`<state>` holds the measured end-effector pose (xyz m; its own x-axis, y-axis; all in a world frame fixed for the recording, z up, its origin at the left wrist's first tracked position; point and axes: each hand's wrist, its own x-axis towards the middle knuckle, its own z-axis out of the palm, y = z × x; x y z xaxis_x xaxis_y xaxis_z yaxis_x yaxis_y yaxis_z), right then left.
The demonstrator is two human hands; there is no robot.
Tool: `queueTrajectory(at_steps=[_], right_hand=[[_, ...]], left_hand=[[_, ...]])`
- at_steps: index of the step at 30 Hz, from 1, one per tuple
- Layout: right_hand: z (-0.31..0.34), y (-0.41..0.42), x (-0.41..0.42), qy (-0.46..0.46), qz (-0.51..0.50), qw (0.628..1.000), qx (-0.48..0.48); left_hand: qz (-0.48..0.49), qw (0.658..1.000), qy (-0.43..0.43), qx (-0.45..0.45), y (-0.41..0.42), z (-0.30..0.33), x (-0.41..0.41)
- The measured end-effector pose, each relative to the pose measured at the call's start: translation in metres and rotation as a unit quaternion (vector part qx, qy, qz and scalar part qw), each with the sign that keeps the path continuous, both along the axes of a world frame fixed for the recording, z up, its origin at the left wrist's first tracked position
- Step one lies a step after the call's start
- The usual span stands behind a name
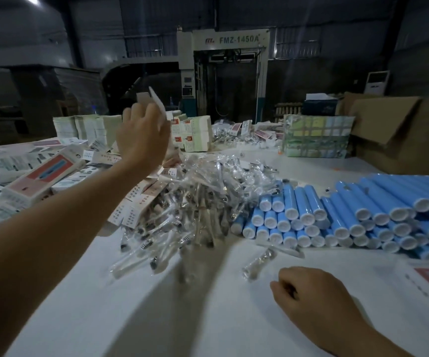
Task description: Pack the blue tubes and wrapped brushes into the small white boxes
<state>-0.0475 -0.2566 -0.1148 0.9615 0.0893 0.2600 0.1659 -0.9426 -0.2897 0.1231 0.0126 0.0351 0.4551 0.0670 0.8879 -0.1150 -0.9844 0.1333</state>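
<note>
My left hand (pixel 141 135) is raised over the middle of the table and grips a small white box (pixel 154 100), held up past the fingers. My right hand (pixel 311 295) rests on the white table near the front, fingers curled, holding nothing. A heap of clear-wrapped brushes (pixel 195 202) lies in the middle. One wrapped brush (pixel 259 261) lies apart, just beyond my right hand. Blue tubes (pixel 350 215) with white caps are stacked on their sides at the right. Flat and filled small boxes (pixel 136 202) lie to the left of the brushes.
Larger printed boxes (pixel 38 179) are piled at the left. Bundled flat cartons (pixel 192 135) stand at the back, next to a taped bundle (pixel 319 137). A brown cardboard carton (pixel 401 132) sits at the right rear. A large machine (pixel 223 73) stands behind.
</note>
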Motion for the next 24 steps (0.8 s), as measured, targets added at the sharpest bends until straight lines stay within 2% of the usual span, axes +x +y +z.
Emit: queueTrajectory(at_steps=[2, 4, 6, 8, 10, 12, 13, 14, 17, 18, 22, 24], right_hand=[[-0.002, -0.002, 0.000, -0.003, 0.003, 1.000, 0.021], [-0.004, -0.002, 0.000, 0.001, 0.011, 0.998, 0.069], [0.000, -0.003, 0.001, 0.039, 0.026, 0.980, 0.194], [0.010, -0.007, -0.002, 0.089, 0.049, 0.917, 0.387], [0.018, -0.015, -0.005, 0.142, 0.074, 0.838, 0.522], [0.021, -0.023, -0.009, 0.192, 0.098, 0.765, 0.607], [0.021, -0.024, -0.011, 0.202, 0.107, 0.753, 0.617], [0.020, -0.023, -0.013, 0.202, 0.108, 0.755, 0.614], [0.019, -0.018, -0.016, 0.133, 0.064, 0.835, 0.530], [0.018, -0.017, -0.016, 0.121, 0.048, 0.844, 0.520], [0.022, -0.020, -0.016, 0.154, 0.040, 0.801, 0.577], [0.022, -0.025, -0.015, 0.156, 0.040, 0.807, 0.568]], left_hand=[[-0.041, 0.994, -0.039, 0.090, -0.014, 0.006, -0.037], [-0.076, 0.966, -0.077, 0.235, -0.035, 0.003, -0.082], [-0.091, 0.928, -0.060, 0.356, -0.059, -0.012, -0.123], [-0.119, 0.910, -0.016, 0.397, -0.082, -0.037, -0.154], [-0.128, 0.897, 0.050, 0.420, -0.104, -0.068, -0.177], [-0.137, 0.883, 0.108, 0.437, -0.123, -0.095, -0.192], [-0.144, 0.882, 0.126, 0.431, -0.132, -0.105, -0.196], [-0.154, 0.882, 0.141, 0.422, -0.139, -0.113, -0.199], [-0.186, 0.883, 0.145, 0.406, -0.155, -0.125, -0.203], [-0.204, 0.886, 0.129, 0.397, -0.156, -0.125, -0.202], [-0.293, 0.903, 0.097, 0.300, -0.142, -0.124, -0.192], [-0.267, 0.915, 0.151, 0.261, -0.132, -0.122, -0.187]])
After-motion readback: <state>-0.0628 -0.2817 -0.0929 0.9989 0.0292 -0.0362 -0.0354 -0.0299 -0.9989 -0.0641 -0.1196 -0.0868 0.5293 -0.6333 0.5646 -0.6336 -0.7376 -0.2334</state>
